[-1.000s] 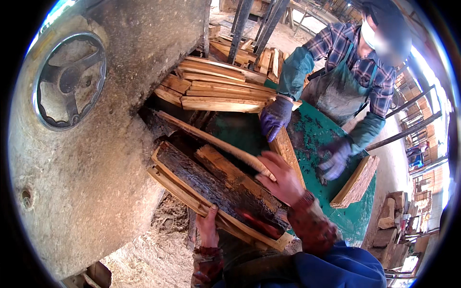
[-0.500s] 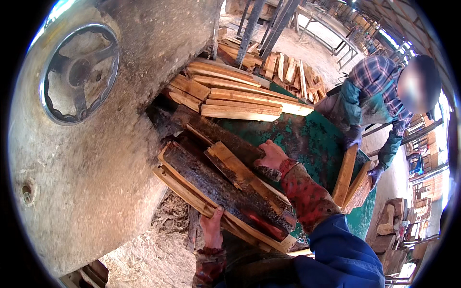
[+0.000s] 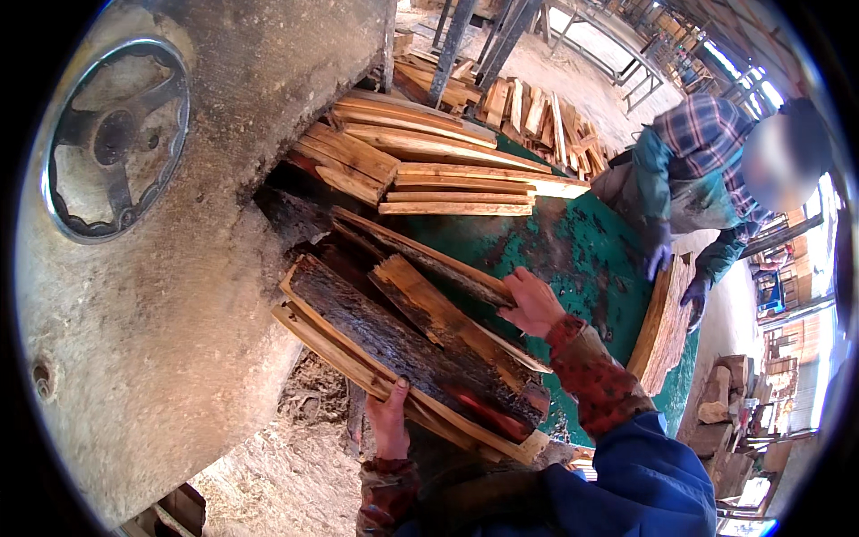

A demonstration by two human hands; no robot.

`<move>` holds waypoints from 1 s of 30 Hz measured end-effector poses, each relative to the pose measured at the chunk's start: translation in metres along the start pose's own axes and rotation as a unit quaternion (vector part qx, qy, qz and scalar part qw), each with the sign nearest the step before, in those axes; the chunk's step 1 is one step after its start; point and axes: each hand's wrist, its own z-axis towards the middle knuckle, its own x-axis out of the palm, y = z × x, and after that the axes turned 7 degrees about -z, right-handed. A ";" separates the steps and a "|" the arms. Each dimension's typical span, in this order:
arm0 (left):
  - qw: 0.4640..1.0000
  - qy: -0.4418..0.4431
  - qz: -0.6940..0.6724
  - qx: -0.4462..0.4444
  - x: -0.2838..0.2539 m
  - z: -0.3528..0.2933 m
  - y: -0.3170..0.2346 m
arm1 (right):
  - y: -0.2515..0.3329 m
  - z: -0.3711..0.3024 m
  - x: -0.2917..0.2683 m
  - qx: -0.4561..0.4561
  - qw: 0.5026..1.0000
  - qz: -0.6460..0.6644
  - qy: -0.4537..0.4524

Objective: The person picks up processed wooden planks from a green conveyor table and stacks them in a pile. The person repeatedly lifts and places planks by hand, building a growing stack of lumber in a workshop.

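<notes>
My left hand [image 3: 388,422] is closed round the near edge of a pair of narrow boards [image 3: 338,358], thumb on top. Against them lies a dark slab with bark [image 3: 376,336], and on that slab rests a brown, rough-ended board [image 3: 425,295]. Farther off, my right hand [image 3: 534,304] grips the right end of a long bark-edged strip [image 3: 429,255], whose near edge is tilted up. The strip's left end runs towards the dark opening in the machine. Beneath the wood is a green, worn tabletop [image 3: 582,242].
A large dusty machine panel [image 3: 206,295] with a handwheel [image 3: 116,139] stands at left. Stacked boards [image 3: 456,192] lie across the table's far side. At right a co-worker in gloves holds a rough slab [image 3: 662,327]. More cut wood [image 3: 546,121] is piled behind.
My right hand has moved slightly right and now lifts and tilts the bark-edged strip. The co-worker's two pieces have come together at the table's right edge. My left hand keeps its grip.
</notes>
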 end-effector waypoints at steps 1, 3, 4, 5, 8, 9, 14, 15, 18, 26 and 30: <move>1.000 -0.001 0.007 -0.003 0.001 -0.001 0.000 | -0.002 -0.012 -0.002 0.003 1.000 0.012 0.001; 1.000 -0.001 0.019 0.000 0.002 -0.002 -0.003 | -0.010 -0.037 0.004 0.021 0.999 0.036 0.007; 1.000 0.004 0.023 0.005 0.003 -0.003 -0.005 | -0.014 -0.049 0.006 0.031 0.998 0.048 0.009; 1.000 0.007 0.027 0.010 0.004 -0.004 -0.004 | -0.015 -0.060 0.009 0.036 0.994 0.099 0.013; 1.000 -0.010 0.009 -0.001 -0.002 -0.001 0.003 | -0.010 -0.073 0.009 -0.018 0.962 0.272 -0.005; 1.000 -0.009 0.005 -0.008 -0.006 0.002 0.007 | -0.022 -0.070 0.017 -0.050 0.966 0.253 -0.012; 0.999 -0.001 -0.023 -0.022 0.000 0.001 0.001 | -0.032 -0.017 0.028 0.003 0.972 0.186 0.144; 0.999 0.004 -0.027 -0.031 0.007 -0.002 -0.005 | -0.028 -0.010 0.038 -0.028 0.978 0.172 0.118; 0.999 0.020 -0.035 -0.031 0.001 -0.009 -0.012 | -0.008 0.007 0.047 -0.063 0.985 0.118 0.112; 0.994 0.050 -0.090 0.040 -0.035 0.007 0.042 | -0.005 -0.002 0.046 -0.075 0.968 0.201 0.127; 0.985 0.030 -0.170 0.003 -0.036 -0.002 0.051 | 0.003 -0.022 0.056 -0.060 0.969 0.220 0.097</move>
